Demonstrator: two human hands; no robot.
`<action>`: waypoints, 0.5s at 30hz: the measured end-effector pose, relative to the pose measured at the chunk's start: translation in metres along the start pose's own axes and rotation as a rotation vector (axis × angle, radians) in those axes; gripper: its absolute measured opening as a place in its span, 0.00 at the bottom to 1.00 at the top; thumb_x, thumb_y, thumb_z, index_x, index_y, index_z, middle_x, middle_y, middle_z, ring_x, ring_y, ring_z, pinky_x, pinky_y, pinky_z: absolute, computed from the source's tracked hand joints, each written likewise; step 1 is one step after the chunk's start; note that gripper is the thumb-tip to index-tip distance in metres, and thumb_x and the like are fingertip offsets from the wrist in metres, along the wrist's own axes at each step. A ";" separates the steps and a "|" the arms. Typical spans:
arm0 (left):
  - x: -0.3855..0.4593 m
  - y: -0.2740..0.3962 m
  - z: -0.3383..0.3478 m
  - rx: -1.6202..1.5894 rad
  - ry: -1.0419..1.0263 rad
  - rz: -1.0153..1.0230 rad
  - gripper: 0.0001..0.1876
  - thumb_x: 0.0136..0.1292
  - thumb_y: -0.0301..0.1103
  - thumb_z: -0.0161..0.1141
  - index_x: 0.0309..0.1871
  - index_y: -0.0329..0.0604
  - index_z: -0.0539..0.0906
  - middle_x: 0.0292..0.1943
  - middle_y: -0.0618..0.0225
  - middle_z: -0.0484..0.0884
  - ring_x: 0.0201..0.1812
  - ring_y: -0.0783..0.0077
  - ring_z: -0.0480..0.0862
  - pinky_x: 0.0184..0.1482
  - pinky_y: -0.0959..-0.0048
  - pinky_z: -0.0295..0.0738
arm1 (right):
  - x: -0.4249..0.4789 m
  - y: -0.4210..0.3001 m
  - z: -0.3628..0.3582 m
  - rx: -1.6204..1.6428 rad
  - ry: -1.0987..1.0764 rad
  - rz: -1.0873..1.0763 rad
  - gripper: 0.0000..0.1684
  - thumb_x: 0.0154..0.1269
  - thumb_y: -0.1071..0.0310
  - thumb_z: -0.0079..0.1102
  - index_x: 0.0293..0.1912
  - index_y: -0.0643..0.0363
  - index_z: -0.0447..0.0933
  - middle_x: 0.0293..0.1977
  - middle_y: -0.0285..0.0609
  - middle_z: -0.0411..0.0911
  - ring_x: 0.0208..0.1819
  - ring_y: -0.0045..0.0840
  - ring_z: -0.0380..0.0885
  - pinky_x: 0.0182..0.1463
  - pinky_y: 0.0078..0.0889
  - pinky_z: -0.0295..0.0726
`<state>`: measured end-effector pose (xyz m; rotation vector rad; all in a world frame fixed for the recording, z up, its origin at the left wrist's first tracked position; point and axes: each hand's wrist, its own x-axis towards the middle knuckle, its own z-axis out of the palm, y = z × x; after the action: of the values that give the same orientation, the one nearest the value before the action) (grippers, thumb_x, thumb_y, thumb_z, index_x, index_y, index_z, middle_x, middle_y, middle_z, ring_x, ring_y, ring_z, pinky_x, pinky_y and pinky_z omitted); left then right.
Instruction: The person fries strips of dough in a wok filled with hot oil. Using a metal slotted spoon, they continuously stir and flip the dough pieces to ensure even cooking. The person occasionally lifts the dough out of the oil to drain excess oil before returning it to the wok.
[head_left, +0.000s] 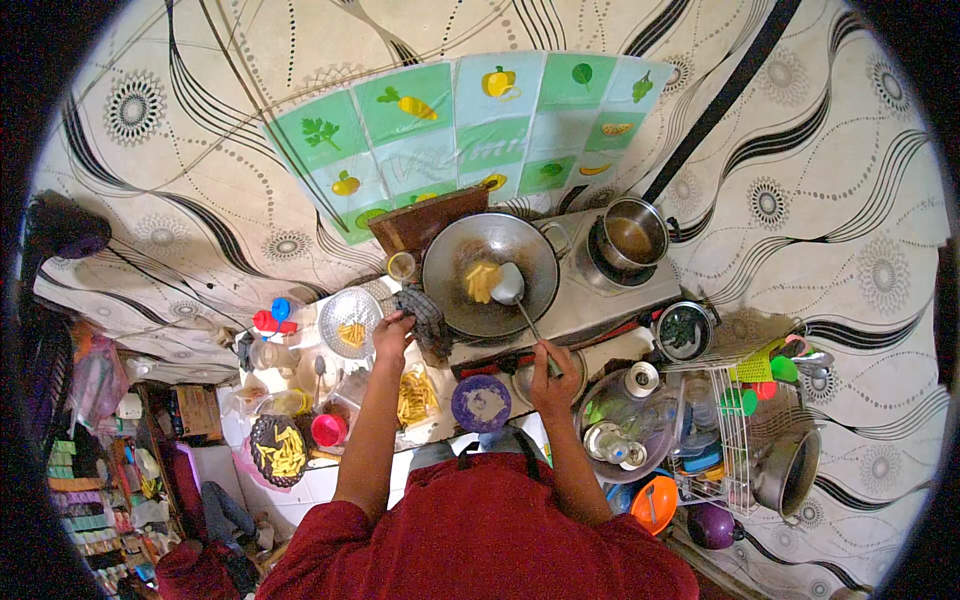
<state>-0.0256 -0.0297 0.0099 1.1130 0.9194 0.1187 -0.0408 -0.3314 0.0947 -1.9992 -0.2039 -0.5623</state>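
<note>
My right hand (556, 377) grips the handle of a metal spatula (507, 283). The spatula's blade is inside a large metal wok (465, 319), against a small heap of yellow fried strips (481, 283). My left hand (392, 340) is left of the wok, fingers curled between a dark checkered cloth (424, 319) and a perforated metal strainer (337, 311); what it grips cannot be told. More fried strips (351, 334) lie in the strainer. Below the left hand, a container of pale yellow strips (417, 397) is partly hidden by the forearm.
A saucepan of brownish liquid (631, 234) stands on the stove's right burner. A pot with dark contents (682, 332), a large basin (600, 397) and a wire dish rack (735, 442) are at right. Dark plate of strips (259, 451), purple-rimmed bowl (459, 405) nearer. A seated person's leg (225, 510) shows lower left.
</note>
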 end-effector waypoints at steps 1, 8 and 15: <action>0.002 -0.001 -0.002 -0.005 0.000 0.002 0.17 0.54 0.24 0.64 0.48 0.43 0.75 0.41 0.68 0.81 0.41 0.72 0.79 0.38 0.71 0.75 | 0.004 -0.004 -0.002 -0.025 -0.008 -0.025 0.08 0.62 0.74 0.57 0.40 0.64 0.80 0.35 0.51 0.80 0.35 0.41 0.79 0.43 0.37 0.76; -0.004 0.003 0.002 0.020 -0.017 -0.010 0.19 0.56 0.28 0.61 0.52 0.45 0.73 0.39 0.67 0.82 0.42 0.72 0.80 0.44 0.68 0.73 | 0.003 0.012 0.002 0.040 -0.015 -0.041 0.09 0.60 0.74 0.56 0.41 0.65 0.79 0.31 0.53 0.80 0.30 0.43 0.77 0.37 0.39 0.75; -0.005 0.004 0.001 0.035 -0.007 0.002 0.18 0.56 0.28 0.62 0.51 0.43 0.73 0.40 0.67 0.81 0.41 0.72 0.79 0.44 0.68 0.73 | 0.012 0.011 -0.002 -0.020 -0.048 -0.001 0.08 0.61 0.72 0.59 0.39 0.66 0.80 0.31 0.50 0.81 0.32 0.37 0.80 0.38 0.34 0.76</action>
<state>-0.0270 -0.0310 0.0162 1.1461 0.9173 0.1008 -0.0264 -0.3398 0.0921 -2.0333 -0.2299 -0.5194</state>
